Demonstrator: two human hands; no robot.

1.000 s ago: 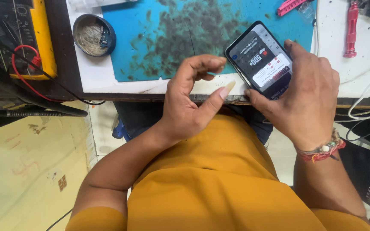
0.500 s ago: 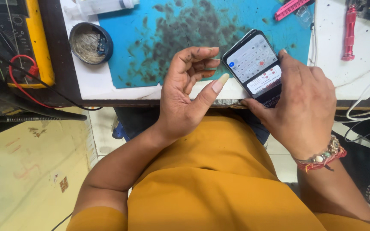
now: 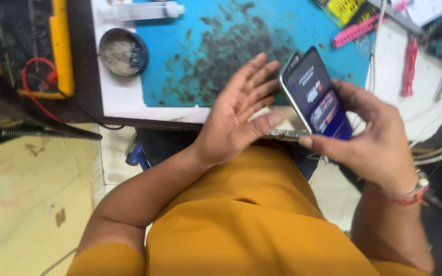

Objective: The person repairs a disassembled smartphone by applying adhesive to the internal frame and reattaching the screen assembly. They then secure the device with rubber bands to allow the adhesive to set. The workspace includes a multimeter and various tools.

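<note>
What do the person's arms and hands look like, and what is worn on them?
Both arms are bare below short mustard-yellow sleeves. The left hand wears nothing: no ring, no band. The right hand has a red thread bracelet with a metal piece at the wrist.

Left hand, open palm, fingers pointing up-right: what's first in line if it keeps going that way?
Probably the dark smartphone with lit screen held in the right hand. The left hand fingertips sit just beside its edge; depth between them is unclear.

Bright, even light; slight motion blur, soft shadows.
</note>
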